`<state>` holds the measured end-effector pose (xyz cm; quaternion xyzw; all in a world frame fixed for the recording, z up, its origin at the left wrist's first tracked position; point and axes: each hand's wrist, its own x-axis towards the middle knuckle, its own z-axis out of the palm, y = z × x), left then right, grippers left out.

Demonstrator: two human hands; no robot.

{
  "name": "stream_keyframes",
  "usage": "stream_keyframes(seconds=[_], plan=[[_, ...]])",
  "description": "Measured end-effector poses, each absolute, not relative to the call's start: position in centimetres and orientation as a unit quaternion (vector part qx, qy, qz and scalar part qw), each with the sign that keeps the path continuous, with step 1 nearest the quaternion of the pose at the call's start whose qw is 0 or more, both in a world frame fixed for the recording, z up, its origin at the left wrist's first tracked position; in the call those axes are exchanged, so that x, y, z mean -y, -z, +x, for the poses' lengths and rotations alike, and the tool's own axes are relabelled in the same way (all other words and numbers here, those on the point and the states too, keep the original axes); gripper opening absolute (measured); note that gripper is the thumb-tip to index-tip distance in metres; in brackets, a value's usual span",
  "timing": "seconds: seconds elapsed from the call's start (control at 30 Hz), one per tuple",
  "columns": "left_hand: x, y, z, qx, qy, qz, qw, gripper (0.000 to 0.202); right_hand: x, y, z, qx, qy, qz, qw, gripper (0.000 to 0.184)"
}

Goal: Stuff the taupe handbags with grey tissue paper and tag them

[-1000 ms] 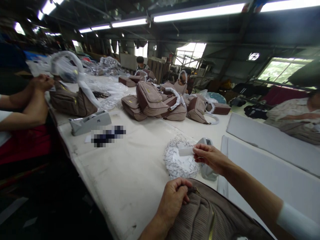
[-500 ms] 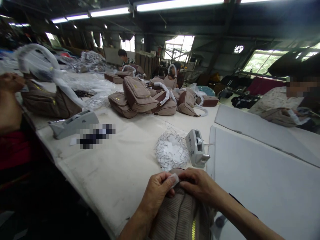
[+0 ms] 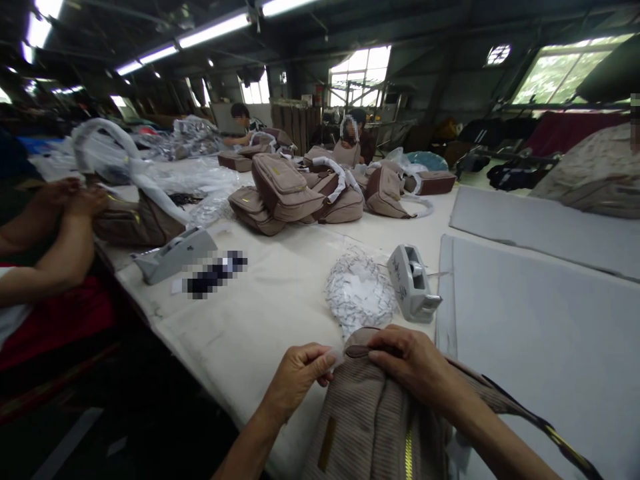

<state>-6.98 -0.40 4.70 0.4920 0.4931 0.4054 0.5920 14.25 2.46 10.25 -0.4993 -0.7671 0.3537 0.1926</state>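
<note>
A taupe ribbed-fabric handbag (image 3: 357, 407) with a yellow zip (image 3: 409, 453) lies in front of me, at the table's near side. Between the thumb and fingers of my left hand (image 3: 300, 373) is a small, translucent white piece of thin wrapping or tape (image 3: 337, 359), just left of the bag's far end. My right hand (image 3: 410, 363) pinches the fabric at that far end, by a rounded tab (image 3: 357, 350). From under my right forearm the bag's strap (image 3: 530, 413) runs out to the right.
A grey tape dispenser (image 3: 413, 283) stands beyond my hands, beside a heap of white lined slips (image 3: 359, 290). More handbags (image 3: 285, 190) are piled further back. Grey boards (image 3: 540, 333) lie at right. A co-worker's hands (image 3: 83, 200) touch a bag at left, near another dispenser (image 3: 177, 253).
My left hand has drawn left, away from the bag's end, with the white piece. My right hand still grips the bag. The co-worker's hands have come to the bag at left.
</note>
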Motion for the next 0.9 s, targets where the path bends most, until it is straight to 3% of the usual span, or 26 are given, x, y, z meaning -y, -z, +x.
stream_keyframes(seconds=[0.5, 0.7, 0.9], plan=[[-0.9, -5.9, -4.5, -0.510, -0.353, 0.482, 0.619, 0.042, -1.9, -11.0, 12.7, 0.777, -0.338, -0.487, 0.213, 0.014], [-2.5, -7.4, -4.1, -0.504, -0.325, 0.500, 0.625, 0.035, -1.7, -9.9, 12.7, 0.702, -0.398, -0.514, 0.292, 0.037], [-4.2, -8.7, -4.0, -0.507, -0.288, 0.587, 0.562, 0.016, -1.8, -9.4, 11.9, 0.694, -0.385, -0.512, 0.327, 0.040]])
